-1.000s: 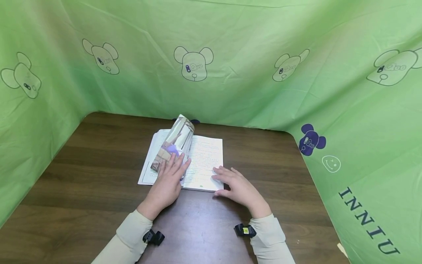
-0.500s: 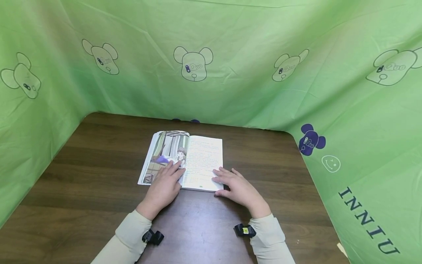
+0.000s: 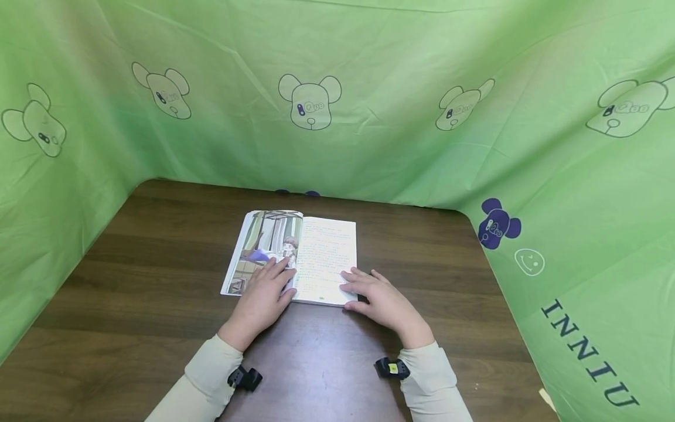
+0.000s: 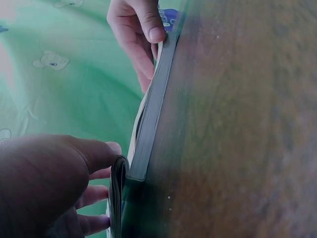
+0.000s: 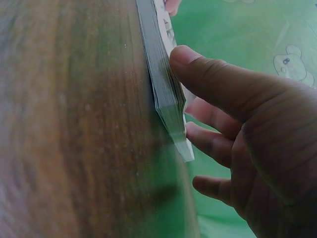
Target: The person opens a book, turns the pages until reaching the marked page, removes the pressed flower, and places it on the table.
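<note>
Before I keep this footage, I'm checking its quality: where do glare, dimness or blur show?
Head: glare whitens the table between the sleeves, and the book is brightly lit; left wrist: dim, the left hand dark and the table blurred; right wrist: dim too, the right hand shaded, the table smeared.

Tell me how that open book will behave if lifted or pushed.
The book would probably flop if lifted by one side, as it lies open. Its left pages look bendy, curving in the left wrist view. Pushed, it should slide rather than roll or tip, since it lies flat on the table.
</note>
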`<state>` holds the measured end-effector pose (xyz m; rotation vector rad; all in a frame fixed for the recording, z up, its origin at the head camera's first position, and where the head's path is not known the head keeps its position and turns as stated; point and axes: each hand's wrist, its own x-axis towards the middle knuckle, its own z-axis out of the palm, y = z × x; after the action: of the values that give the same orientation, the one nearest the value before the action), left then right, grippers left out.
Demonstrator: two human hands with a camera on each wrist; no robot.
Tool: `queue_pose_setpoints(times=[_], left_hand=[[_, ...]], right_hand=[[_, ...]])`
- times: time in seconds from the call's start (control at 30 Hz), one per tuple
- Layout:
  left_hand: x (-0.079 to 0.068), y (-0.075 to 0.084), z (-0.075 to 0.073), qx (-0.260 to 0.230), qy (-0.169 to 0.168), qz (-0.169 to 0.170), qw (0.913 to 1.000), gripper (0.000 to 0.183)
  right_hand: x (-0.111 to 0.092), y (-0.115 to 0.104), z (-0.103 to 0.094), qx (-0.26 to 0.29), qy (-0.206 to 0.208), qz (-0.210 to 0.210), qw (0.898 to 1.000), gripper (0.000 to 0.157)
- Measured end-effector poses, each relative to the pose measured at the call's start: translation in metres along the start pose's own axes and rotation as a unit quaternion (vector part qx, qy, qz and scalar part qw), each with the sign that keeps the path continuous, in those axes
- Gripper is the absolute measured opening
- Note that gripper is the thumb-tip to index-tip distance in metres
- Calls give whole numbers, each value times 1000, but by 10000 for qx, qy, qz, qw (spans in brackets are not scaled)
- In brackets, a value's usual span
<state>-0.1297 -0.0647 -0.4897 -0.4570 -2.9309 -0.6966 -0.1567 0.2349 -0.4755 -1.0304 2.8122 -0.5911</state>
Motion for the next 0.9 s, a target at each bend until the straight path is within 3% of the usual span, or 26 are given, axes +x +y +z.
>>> queue_pose_setpoints(times=[0.3,0.57,0.9], left_hand=[[0,1,1,-70,-202,-19,9998,25],[-1,2,2,-244,-408,-174,9987,27],[-2,2,0,-256,-420,-152,9987,36]], right_hand=[[1,-1,-1,-109,87,-45,9999,25],[2,-2,-2,-291,206,-185,9992,7],[4,-4,-3,-470,455,-192,9977,8]])
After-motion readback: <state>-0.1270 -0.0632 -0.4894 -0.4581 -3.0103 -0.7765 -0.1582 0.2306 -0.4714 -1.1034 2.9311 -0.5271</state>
